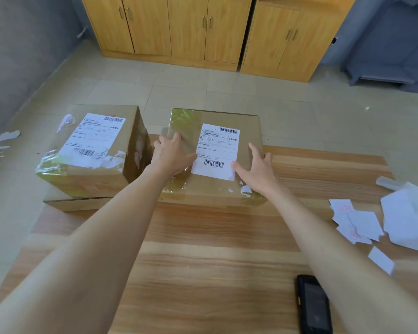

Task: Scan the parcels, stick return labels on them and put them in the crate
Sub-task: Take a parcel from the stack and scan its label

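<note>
Black scanner (314,307) lies face up at the near right of the worktop (215,249), its upper corner crossed by the right forearm. Further right, loose white slips (357,222), some with red stamps, are scattered beside a heap of white sheets (410,220); a clear tube (386,183) pokes out behind the heap.

Both bare arms reach forward to the parcel (210,194), a taped cardboard box at the far middle of the worktop. Left hand (173,154) rests flat on the taped left part of its top, fingers straight and spread, thumb pointing toward the label (216,150). Right hand (256,168) lies flat on the right part, fingers spread toward the right edge and thumb touching the label's lower right corner. Neither hand grips anything — the label sits between them.

Just left of the parcel, close to the left wrist, stands a taller second parcel (92,179) with its own label, set on a flat box (77,203) at the worktop's far left corner.

Beyond is tiled floor (227,88) with paper scraps (3,139) at the left, then wooden cabinets (188,30), doors shut.
</note>
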Motion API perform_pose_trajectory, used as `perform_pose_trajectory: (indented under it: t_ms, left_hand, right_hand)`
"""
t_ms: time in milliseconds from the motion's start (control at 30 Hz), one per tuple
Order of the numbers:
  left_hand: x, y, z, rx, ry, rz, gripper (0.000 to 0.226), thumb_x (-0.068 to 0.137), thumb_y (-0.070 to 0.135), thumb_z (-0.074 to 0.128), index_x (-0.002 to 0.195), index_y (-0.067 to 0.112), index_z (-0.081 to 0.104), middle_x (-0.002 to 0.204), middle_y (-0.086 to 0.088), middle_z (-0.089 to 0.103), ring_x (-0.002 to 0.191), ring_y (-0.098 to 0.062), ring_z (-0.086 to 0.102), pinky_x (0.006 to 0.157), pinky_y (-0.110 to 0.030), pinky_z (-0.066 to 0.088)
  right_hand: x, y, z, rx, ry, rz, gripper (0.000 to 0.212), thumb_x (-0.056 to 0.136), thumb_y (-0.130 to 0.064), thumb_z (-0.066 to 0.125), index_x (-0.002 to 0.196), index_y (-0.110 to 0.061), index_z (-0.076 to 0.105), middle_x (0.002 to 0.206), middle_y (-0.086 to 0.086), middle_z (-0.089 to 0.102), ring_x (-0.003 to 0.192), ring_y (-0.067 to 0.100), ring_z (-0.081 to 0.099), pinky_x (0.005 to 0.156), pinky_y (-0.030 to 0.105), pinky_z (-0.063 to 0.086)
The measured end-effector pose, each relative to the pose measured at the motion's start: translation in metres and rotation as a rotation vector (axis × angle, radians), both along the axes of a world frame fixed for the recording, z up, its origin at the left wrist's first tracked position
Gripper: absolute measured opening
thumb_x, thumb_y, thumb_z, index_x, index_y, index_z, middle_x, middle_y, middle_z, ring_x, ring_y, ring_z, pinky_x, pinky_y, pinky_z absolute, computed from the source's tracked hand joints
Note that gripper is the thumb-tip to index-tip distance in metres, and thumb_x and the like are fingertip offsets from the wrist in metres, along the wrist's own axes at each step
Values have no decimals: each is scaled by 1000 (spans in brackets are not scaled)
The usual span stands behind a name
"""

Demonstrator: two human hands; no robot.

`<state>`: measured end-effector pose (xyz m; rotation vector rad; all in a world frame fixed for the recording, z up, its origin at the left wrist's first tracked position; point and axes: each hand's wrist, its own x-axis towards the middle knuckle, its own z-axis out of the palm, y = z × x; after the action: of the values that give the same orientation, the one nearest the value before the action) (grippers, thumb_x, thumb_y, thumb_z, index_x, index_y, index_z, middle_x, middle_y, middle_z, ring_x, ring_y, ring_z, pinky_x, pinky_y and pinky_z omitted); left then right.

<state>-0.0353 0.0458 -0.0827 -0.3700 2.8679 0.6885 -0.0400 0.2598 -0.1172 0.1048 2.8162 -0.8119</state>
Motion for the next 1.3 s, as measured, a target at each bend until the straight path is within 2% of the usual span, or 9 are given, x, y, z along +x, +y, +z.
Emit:
perform_pose_trajectory:
  t_ms: [67,133,233,533,700,867,1000,1100,1300]
  left_hand:
    - [11,17,7,8,13,-10,61,86,41,56,133,8,36,128,-24,39,119,-39,36,96,-41,34]
    - [24,35,12,13,21,-13,61,86,40,57,134,8,36,128,-24,38,119,-39,37,95,-41,34]
    - [49,59,17,19,24,2,63,86,41,58,135,8,35,128,-24,37,119,-39,36,97,-41,34]
    - [144,118,5,7,14,63,62,84,40,60,132,9,37,124,-22,39,114,-37,38,94,-39,34]
    - [195,131,-17,56,-35,135,66,82,43,62,134,12,35,123,-20,38,115,-38,36,96,-41,34]
    - [221,131,-33,72,-62,149,66,79,48,65,128,14,38,121,-18,39,112,-36,37,89,-37,32]
    - [228,127,-47,78,-102,151,68,78,48,65,130,15,38,121,-18,39,111,-35,37,91,-39,34]
    - [229,123,-58,63,-133,144,69,77,50,65,129,14,39,120,-19,41,111,-36,39,91,-39,34]
    - [219,112,-78,67,-181,152,66,80,47,63,131,13,38,121,-20,40,113,-39,39,94,-43,36]
  right_hand:
    - [11,17,8,-10,0,-9,80,82,-62,50,147,-38,10,139,9,26,68,15,49,57,28,31]
    - [25,35,15,-20,16,-12,81,82,-62,50,148,-37,10,140,9,25,89,26,52,67,32,34]
    - [50,59,22,8,48,-6,81,83,-61,50,148,-34,10,142,12,25,114,35,51,76,35,35]
    - [140,116,11,24,14,45,80,85,-61,47,149,-34,7,143,13,24,118,37,48,91,40,43]
    - [184,128,-10,-131,-61,68,81,87,-53,53,150,-33,7,149,12,10,130,39,36,103,46,35]
    - [212,129,-30,-82,-122,79,82,86,-60,49,149,-36,2,155,18,3,138,40,26,103,49,33]
    - [221,126,-44,-22,-120,94,81,86,-62,47,149,-36,4,151,16,14,129,39,39,91,43,40]
    - [222,124,-55,-4,-140,103,81,86,-62,46,149,-35,4,149,14,18,124,38,43,79,36,39]
    - [209,112,-74,13,-141,116,79,86,-61,47,149,-34,6,140,13,26,118,37,47,77,35,39]
